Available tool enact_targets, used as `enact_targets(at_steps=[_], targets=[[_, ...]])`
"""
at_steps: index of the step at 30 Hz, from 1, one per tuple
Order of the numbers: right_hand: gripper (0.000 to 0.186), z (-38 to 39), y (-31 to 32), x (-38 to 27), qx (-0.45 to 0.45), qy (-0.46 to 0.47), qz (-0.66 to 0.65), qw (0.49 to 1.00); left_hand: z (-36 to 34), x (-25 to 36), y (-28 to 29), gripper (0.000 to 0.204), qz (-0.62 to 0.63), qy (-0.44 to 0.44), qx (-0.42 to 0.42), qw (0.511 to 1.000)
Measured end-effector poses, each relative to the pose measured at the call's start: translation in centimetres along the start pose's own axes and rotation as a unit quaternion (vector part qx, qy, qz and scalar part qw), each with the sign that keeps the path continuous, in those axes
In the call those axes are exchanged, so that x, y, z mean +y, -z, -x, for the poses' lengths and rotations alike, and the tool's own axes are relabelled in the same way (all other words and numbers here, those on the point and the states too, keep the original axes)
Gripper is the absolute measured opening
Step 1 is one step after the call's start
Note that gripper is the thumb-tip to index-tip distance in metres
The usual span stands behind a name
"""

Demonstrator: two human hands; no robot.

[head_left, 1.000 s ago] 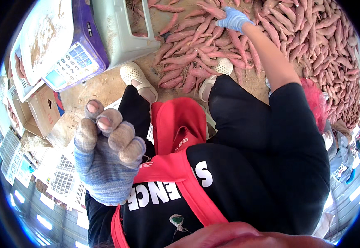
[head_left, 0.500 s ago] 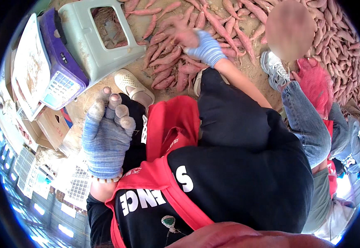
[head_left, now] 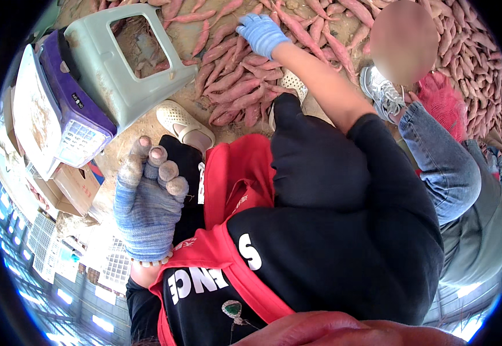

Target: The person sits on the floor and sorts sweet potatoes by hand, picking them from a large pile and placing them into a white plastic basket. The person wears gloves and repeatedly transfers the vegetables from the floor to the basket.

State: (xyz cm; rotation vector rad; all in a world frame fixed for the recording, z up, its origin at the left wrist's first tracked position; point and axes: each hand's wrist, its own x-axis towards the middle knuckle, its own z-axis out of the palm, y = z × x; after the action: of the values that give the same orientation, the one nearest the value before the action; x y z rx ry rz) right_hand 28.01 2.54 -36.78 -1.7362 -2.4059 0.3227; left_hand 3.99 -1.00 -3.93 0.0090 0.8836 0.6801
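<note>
My right hand (head_left: 262,34) in a light blue striped glove reaches to loose reddish sweet potatoes (head_left: 233,92) on the dirt floor, fingers spread over them with none visibly held. My left hand (head_left: 150,196), in a worn blue-grey glove with bare fingertips, rests palm up by my lap, fingers loosely bent, holding nothing. Below it lie my red apron (head_left: 233,161) and black-clad legs. My cream perforated clogs (head_left: 176,121) flank the nearer potatoes.
A purple weighing scale (head_left: 60,75), grey plastic stand (head_left: 89,46) and cardboard box (head_left: 72,196) sit at left. At right are a large sweet potato pile (head_left: 470,63), a red mesh bag (head_left: 441,98) and a co-worker's jeaned leg (head_left: 435,161) with grey sneaker (head_left: 378,92).
My right hand has swung leftward and let go of the sweet potato it held. A co-worker's leg and shoe have come into view at the right.
</note>
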Motion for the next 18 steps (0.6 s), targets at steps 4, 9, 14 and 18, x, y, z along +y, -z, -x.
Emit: enact_targets(at_steps=[4,9,14,18], targets=[[0.021,-1.0,-0.4,0.1,-0.055,0.026,0.068,0.996,0.0,0.1,-0.1,0.029,-0.001,0.004,0.006,1.000],[0.026,0.1,1.8,-3.2,-0.063,0.106,-0.084,0.989,0.1,0.2,-0.3,0.029,0.011,0.009,-0.008,1.000],[0.028,1.8,6.0,-4.5,-0.038,-0.137,-0.185,0.972,0.1,0.1,-0.7,0.030,0.011,0.007,-0.014,1.000],[0.036,4.6,6.1,1.6,0.032,-0.352,-0.111,0.929,0.5,-0.2,-0.7,0.027,0.009,-0.011,0.029,0.999]])
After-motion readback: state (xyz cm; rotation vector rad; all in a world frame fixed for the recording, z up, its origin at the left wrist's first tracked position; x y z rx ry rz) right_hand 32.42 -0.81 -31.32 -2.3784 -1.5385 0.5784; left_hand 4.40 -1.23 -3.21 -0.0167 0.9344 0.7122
